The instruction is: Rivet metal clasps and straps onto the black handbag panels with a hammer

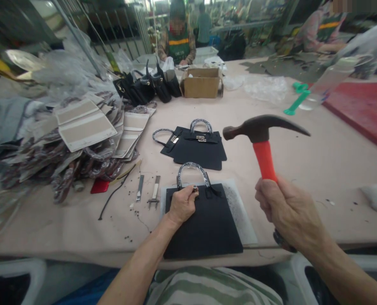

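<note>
My right hand grips a claw hammer by its orange and black handle, with the dark head raised above the table. Closed around a short metal punch, my left hand rests on a black bag panel. Only the punch's round top end shows above the fingers; its tip is hidden. The panel lies flat, and its handle, wrapped in clear film, points away from me. Beneath the panel is a pale speckled board.
Two more black panels with metal clasps lie beyond. A fork-shaped tool and a flat metal tool are left of my panel. Piled bag pieces, black bags, a cardboard box and a bottle surround them. A co-worker sits opposite.
</note>
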`<state>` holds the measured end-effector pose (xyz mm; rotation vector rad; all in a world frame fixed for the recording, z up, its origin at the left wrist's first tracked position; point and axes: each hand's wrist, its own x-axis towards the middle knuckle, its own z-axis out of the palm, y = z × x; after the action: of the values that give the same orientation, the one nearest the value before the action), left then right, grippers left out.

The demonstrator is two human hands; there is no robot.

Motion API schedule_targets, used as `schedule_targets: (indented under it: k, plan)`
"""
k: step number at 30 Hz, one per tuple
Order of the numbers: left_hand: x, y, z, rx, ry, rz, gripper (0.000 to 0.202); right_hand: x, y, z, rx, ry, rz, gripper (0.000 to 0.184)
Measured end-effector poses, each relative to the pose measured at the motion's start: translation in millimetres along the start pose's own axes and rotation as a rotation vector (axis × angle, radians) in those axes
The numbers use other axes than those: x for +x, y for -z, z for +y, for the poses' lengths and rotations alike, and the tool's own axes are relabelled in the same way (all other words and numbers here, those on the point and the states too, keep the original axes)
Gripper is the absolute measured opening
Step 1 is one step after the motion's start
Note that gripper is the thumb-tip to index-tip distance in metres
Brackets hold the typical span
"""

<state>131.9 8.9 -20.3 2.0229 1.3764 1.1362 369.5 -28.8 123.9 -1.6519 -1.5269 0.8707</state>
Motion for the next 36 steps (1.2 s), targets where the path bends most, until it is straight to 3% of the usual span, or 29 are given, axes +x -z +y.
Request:
schedule_targets:
  k: [3, 6, 11, 14, 16, 20, 22, 24, 26, 29, 33, 36]
  plan:
    - [0, -0.2, -1, 0.006, -0.013, 0.025, 0.015, -6, -7, -9, -0.4, 0.278, -0.094, 0.03]
    - [-1, -0.5, -2, 0.017, -0.015, 0.037, 0.014, -8, -12, -5, -0.616, 0.331, -0.273, 0.028]
    - [-2, -0.9, -4, -0.004, -0.035, 0.019, 0.014, -11, -12, -7, -0.61, 0.315, -0.103, 0.035]
    - [-2, -0.8, -3, 0.012, -0.034, 0.029, 0.014, -10, -9, -9, -0.662, 0.313, -0.253, 0.034]
    - [-2, -0.5, -3, 0.01, -0.029, 0.031, 0.014, -9, -6, -13, -0.668, 0.316, -0.266, 0.033]
    - [-2, -0.1, -3, -0.003, -0.022, 0.018, 0.014, -12, -7, -18, -0.504, 0.349, 0.059, 0.037]
    - [-3, -0.2, -4, 0.005, -0.018, 0.012, 0.014, -14, -11, -13, -0.524, 0.35, -0.026, 0.037]
    - [-3, -0.5, -5, 0.019, -0.009, 0.013, 0.015, -14, -12, -6, -0.602, 0.282, -0.237, 0.034]
    - [-3, -0.7, -5, 0.023, -0.009, 0.016, 0.015, -12, -8, 2, -0.599, 0.175, -0.317, 0.033]
    - [-3, -0.3, -3, 0.008, -0.033, 0.019, 0.014, -5, 5, 17, -0.423, 0.029, -0.27, 0.038]
    - [-2, 0.7, 1, 0.007, -0.051, 0.035, 0.014, 1, 12, 64, -0.143, -0.377, -0.258, 0.036]
    - [-2, 1.0, 2, 0.0, -0.044, 0.035, 0.014, 5, 7, 104, -0.218, -0.463, -0.185, 0.036]
